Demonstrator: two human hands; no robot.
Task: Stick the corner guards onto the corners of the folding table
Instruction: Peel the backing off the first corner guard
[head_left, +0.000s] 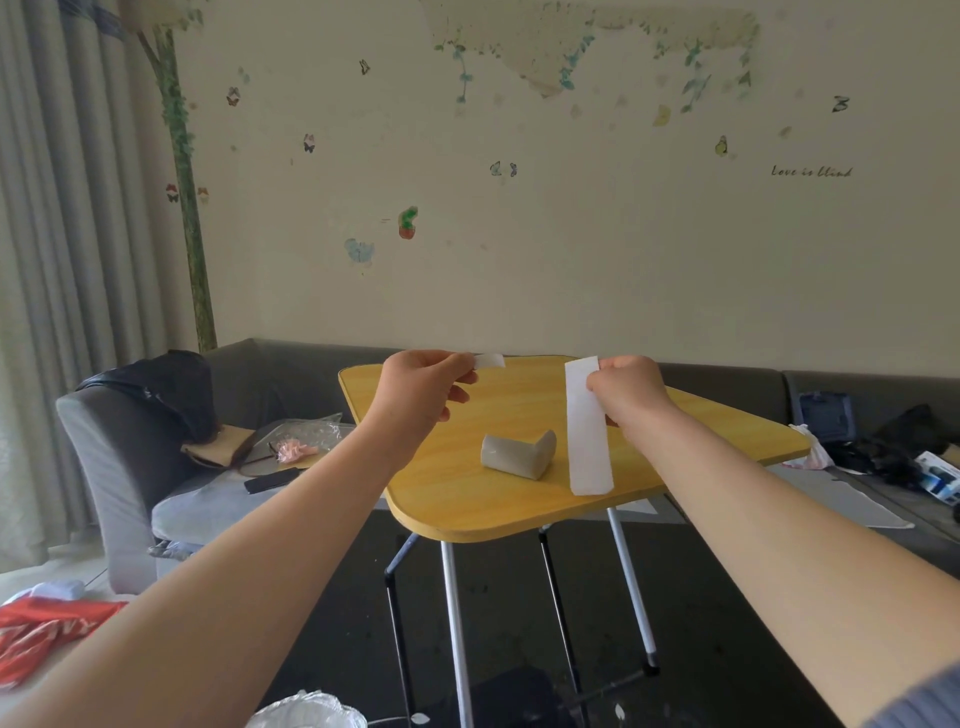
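Observation:
A yellow folding table (457, 499) on metal legs stands in front of me. A grey L-shaped corner guard (519, 455) rests on its top near the middle. My left hand (423, 387) pinches a small white adhesive piece (491, 360) above the table's far left part. My right hand (628, 387) grips the upper end of a long white backing strip (587, 431), which hangs down over the tabletop to the right of the guard.
A grey sofa (119, 457) with a black bag, a phone and plastic wrap runs behind and left of the table. More clutter lies on the sofa at right (924, 467). Red cloth (47, 634) is on the floor at left; a plastic bag (306, 712) lies below.

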